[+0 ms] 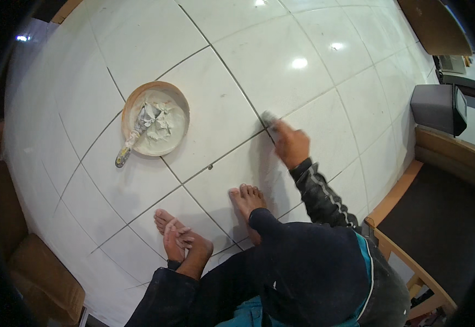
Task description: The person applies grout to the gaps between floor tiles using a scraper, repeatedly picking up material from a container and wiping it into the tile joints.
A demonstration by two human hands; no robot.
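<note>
My right hand (pixel 292 146) is closed on a small greyish-white pad (pixel 269 117), pressed to the white floor tiles where two joints cross. The pad's exact kind is too blurred to tell. My left hand (pixel 176 240) lies against my left foot (pixel 196 243), fingers stretched out and holding nothing. Ahead and to the left, a round shallow bowl (pixel 183 106) with a tan rim holds white paste (pixel 161 121). A paste-smeared putty knife (pixel 123 156) leans in it, its grey and yellow handle over the rim toward me.
The floor tiles (pixel 215 103) have dark joints near me and paler ones to the right. A small dark crumb (pixel 211 167) lies on one joint. Brown cushions (pixel 46 272) stand at the left; a grey box (pixel 434 107) and a wood-framed black panel (pixel 439 223) are at the right.
</note>
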